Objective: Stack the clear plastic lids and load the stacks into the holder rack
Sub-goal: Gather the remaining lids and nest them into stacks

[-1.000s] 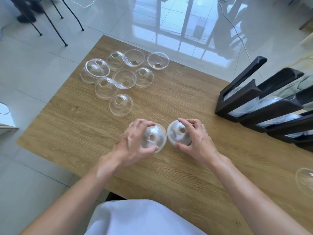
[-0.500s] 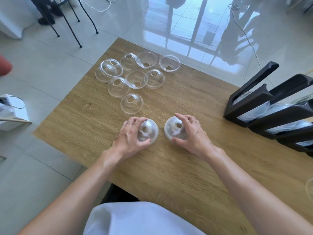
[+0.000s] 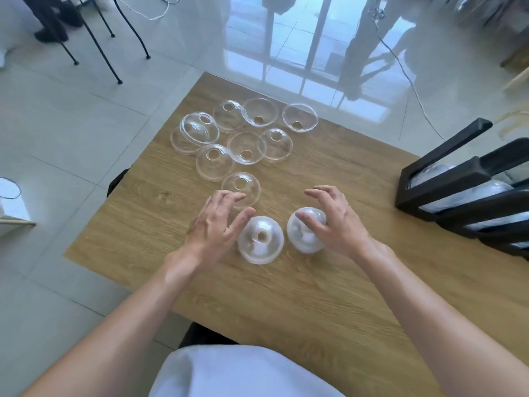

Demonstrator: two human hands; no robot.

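- Clear plastic shows a change from half a second ago: the left hand [image 3: 213, 224], which then gripped the left lid stack [image 3: 260, 240], has let go, and its fingers are now spread and loosely bent beside that stack.
- That stack now stands dome up on the wooden table [image 3: 300, 305], just to the right of the left thumb; whether the thumb tip touches its rim cannot be told.
- A single lid [image 3: 241, 188] lies right beyond the left fingertips, partly hidden under them.
- The right hand [image 3: 336, 222] has also loosened: its fingers are spread and raised, where before they curled over the right lid stack [image 3: 305, 232].
- Only the right thumb lies across the top of that stack; the other fingers arch apart above and beyond it.
- Loose lids [image 3: 246, 133] lie in a cluster farther off, past both sets of fingers.
- Well to the right of the right fingers stands the black holder rack [image 3: 446, 181], with lid stacks already in its slots.
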